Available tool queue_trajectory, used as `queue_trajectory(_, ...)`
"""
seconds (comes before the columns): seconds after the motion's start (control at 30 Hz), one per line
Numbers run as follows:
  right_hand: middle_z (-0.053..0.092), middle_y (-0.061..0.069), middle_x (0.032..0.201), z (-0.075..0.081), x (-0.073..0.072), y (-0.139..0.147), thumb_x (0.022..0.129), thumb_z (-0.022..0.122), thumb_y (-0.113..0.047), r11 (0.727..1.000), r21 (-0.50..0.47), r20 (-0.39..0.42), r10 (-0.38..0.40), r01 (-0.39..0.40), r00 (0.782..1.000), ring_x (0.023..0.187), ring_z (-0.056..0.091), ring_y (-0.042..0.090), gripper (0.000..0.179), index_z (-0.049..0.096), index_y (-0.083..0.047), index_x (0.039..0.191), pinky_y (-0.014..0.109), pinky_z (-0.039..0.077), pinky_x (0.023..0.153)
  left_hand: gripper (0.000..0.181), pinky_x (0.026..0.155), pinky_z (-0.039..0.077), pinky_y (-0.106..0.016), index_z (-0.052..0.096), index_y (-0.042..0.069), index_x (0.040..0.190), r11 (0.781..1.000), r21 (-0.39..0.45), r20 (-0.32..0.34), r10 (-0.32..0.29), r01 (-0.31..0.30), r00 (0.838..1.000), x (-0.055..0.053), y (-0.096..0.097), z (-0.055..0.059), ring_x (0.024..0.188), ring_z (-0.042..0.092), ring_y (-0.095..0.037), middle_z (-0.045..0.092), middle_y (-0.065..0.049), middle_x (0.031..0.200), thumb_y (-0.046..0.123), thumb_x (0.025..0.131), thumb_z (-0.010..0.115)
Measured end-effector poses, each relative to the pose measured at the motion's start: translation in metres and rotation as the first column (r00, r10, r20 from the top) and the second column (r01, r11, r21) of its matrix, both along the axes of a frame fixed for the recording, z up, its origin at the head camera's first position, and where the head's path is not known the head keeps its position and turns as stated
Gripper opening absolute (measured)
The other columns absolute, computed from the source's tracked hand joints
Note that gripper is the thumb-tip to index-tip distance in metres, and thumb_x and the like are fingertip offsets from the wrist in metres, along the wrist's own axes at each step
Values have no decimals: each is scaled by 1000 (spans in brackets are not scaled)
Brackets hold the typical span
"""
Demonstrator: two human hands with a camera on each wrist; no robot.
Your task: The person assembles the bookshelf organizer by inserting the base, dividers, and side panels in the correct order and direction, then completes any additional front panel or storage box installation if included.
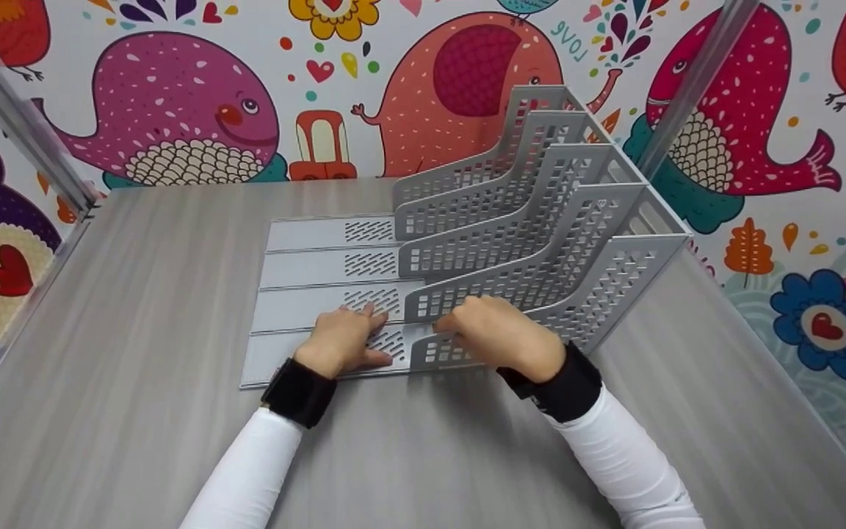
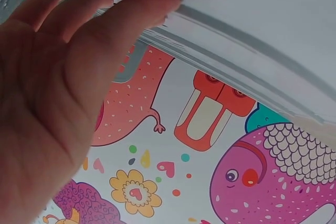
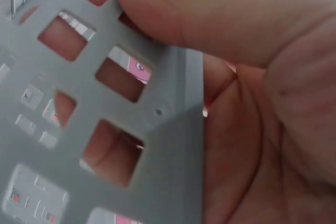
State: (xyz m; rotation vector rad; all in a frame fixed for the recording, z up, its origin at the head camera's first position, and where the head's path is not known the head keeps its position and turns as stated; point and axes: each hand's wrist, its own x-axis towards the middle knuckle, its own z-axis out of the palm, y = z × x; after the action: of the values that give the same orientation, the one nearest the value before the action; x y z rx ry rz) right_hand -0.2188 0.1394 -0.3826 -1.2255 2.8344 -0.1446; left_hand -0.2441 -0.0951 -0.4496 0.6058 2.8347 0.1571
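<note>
Where the two hands meet the work, a grey perforated file rack [image 1: 496, 242] stands around and beyond the right hand [image 1: 500, 334], its tall ends farther out to that hand's right. Four pale flat panels [image 1: 298, 267] lie side by side from the rack's low front edges out past the left hand [image 1: 346, 338], which rests with fingers spread across the nearer ones, probably to keep them flat. The right hand pinches the low end of a divider [image 3: 173, 129], seemingly to steady the rack; which of the nearest dividers it is, I cannot tell. From the head, the right hand's back hides that grip; the right wrist view shows the thumb on one face and, through the square holes, fingers behind. The left wrist view adds fingertips touching a ridged panel edge, while only the head view shows all four panels. Black wristbands [image 1: 305, 393] and white sleeves [image 1: 247, 470] lie behind the hands, a wood-grain table [image 1: 136, 330] spreads beneath them, and a cartoon-animal wall [image 1: 364, 95] rises beyond.
</note>
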Motion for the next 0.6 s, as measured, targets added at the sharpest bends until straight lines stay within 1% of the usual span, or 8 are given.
queue_trajectory(0.1, 75, 8, 82, -1, 1, 1, 85, 71, 0, 1000, 0, 16, -22, 22, 1000, 74, 71, 26, 14, 76, -9, 95, 39, 58, 65, 79, 96, 51, -62, 50, 17, 149, 1000, 1, 0, 4, -4, 1000, 0, 1, 0, 133, 49, -52, 44, -17, 156, 55, 83, 74)
queue_trajectory(0.2, 74, 7, 78, -1, 1, 0, 84, 70, 2, 999, -14, 35, -35, 36, 999, 71, 69, 25, 12, 76, -7, 91, 38, 56, 62, 78, 96, 51, -62, 50, 17, 149, 1000, -6, -1, 7, -7, 1000, 0, 2, -1, 133, 49, -52, 45, -16, 156, 54, 84, 73)
queue_trajectory(0.27, 72, 6, 74, -1, 1, 0, 84, 71, 1, 999, -23, 47, -28, 29, 998, 67, 67, 23, 9, 74, -7, 86, 36, 54, 60, 78, 97, 50, -62, 50, 17, 148, 1000, -9, -2, 10, -10, 1000, 1, 2, -2, 134, 48, -52, 44, -16, 156, 54, 84, 73)
queue_trajectory(0.37, 71, 5, 74, 5, 1, 1, 86, 72, -5, 998, -60, 65, -4, 8, 998, 66, 66, 20, 2, 73, -7, 85, 34, 54, 61, 78, 99, 49, -62, 49, 18, 149, 1000, -10, 7, 13, -12, 1000, 2, 2, -3, 136, 46, -52, 43, -16, 157, 54, 84, 73)
queue_trajectory(0.43, 73, 5, 78, 14, 1, 3, 88, 73, -9, 995, -97, 69, 5, 2, 998, 67, 68, 19, 2, 73, -7, 88, 33, 56, 64, 78, 101, 48, -63, 49, 17, 149, 1000, -4, 14, 11, -11, 1000, 3, 2, -4, 136, 45, -53, 42, -17, 157, 54, 85, 72)
queue_trajectory(0.5, 76, 5, 86, 27, -1, 4, 90, 72, -11, 992, -127, 70, 1, 8, 998, 73, 71, 18, 9, 75, -6, 97, 33, 59, 70, 78, 101, 48, -63, 49, 16, 149, 1000, 4, 15, 6, -6, 1000, 2, 1, -3, 136, 45, -53, 42, -19, 157, 53, 85, 72)
queue_trajectory(0.53, 76, 6, 86, 35, -4, 4, 91, 70, -11, 991, -133, 68, 6, 3, 998, 73, 70, 18, 9, 74, -6, 96, 34, 59, 70, 78, 101, 47, -63, 49, 16, 149, 1000, 9, 15, 4, -4, 1000, 2, 1, -3, 135, 45, -54, 42, -19, 156, 53, 85, 72)
queue_trajectory(0.6, 77, 8, 91, 52, -11, 1, 92, 68, -9, 992, -129, 72, 12, -2, 997, 78, 72, 19, 14, 76, -5, 103, 34, 61, 75, 78, 101, 47, -63, 49, 15, 149, 1000, 19, 10, 4, -4, 1000, 1, 0, -2, 135, 46, -54, 43, -20, 156, 52, 85, 73)
